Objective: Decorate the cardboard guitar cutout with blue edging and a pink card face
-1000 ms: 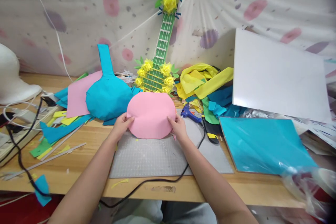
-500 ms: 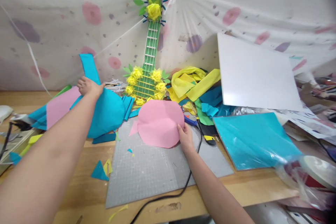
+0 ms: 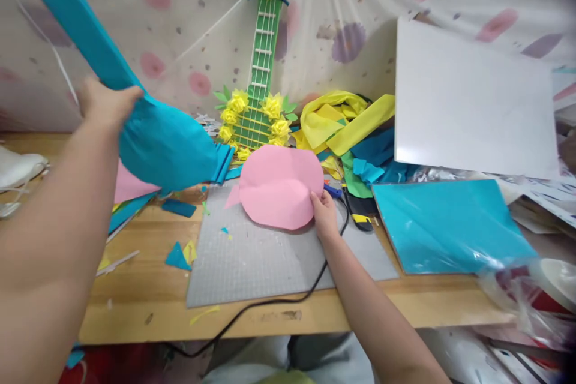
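Two hands, two pieces in the head view: my left hand (image 3: 101, 102) grips a blue guitar-shaped piece (image 3: 168, 147) where its neck meets the rounded body, thumb laid over the front; blur and the piece itself hide the other fingers. It leans, neck up to the left, above the tabletop (image 3: 135, 306), and I can't tell whether its lower edge touches. I judge it light and fairly stiff, with a covering that could wrinkle, so that narrow join seems the best hold. My right hand (image 3: 326, 216) pinches a rounded pink sheet (image 3: 279, 183) at its right edge, thumb in front, remaining fingers mostly behind. That sheet is over the grey cutting mat (image 3: 252, 270), near the glue gun (image 3: 333, 191). It bows across its middle, so I expect it to be thin, light and floppy; a gentle edge pinch should hold without creasing it.
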Demonstrator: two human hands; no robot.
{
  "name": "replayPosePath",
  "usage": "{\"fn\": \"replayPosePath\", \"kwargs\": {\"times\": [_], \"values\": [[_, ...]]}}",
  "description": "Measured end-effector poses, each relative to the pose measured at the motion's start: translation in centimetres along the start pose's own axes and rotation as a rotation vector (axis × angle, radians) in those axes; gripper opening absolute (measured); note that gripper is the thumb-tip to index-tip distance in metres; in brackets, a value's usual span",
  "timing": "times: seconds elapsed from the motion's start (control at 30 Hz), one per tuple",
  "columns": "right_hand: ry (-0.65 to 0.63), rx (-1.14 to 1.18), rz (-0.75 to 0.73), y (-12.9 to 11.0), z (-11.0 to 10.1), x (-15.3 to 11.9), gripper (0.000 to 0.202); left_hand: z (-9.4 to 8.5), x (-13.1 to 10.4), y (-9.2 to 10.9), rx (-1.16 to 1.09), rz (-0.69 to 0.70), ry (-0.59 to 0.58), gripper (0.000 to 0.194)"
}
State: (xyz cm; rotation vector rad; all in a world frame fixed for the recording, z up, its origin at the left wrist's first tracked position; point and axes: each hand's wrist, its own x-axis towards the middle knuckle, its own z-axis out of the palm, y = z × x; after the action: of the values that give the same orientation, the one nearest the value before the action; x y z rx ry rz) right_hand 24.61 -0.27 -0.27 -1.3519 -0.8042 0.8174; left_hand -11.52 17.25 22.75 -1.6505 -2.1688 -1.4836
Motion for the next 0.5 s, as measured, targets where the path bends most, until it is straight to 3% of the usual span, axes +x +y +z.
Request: {"fn": "replayPosePath", "kwargs": {"times": [0.13,0.23,0.27,0.33,0.5], "values": [[0.157,0.217,-0.065,-0.1,0.0,0.1,0.031,-4.1,-1.2,0.9,-0.57,-0.063,-0.015,0.013],[0.325,0.328,-0.192,-1.0,-0.4,0.3,0.031,-5.0,-3.5,0.0,-1.019,-0.244,-0.182,0.015],[0.38,0.342,-0.239,-1.5,-0.6,0.4,0.03,-4.8,-4.5,-0.6,-1.12,-0.324,-0.257,0.013],[0.473,0.349,-0.312,-2.5,-1.0,0.6,0.026,-3.9,-6.8,-2.3,-1.288,-0.437,-0.247,0.013],[0.521,0.26,-0.43,-4.8,-1.5,0.4,0.022,-0.2,-13.8,-6.6,-1.625,-0.435,-0.364,0.039]]}}
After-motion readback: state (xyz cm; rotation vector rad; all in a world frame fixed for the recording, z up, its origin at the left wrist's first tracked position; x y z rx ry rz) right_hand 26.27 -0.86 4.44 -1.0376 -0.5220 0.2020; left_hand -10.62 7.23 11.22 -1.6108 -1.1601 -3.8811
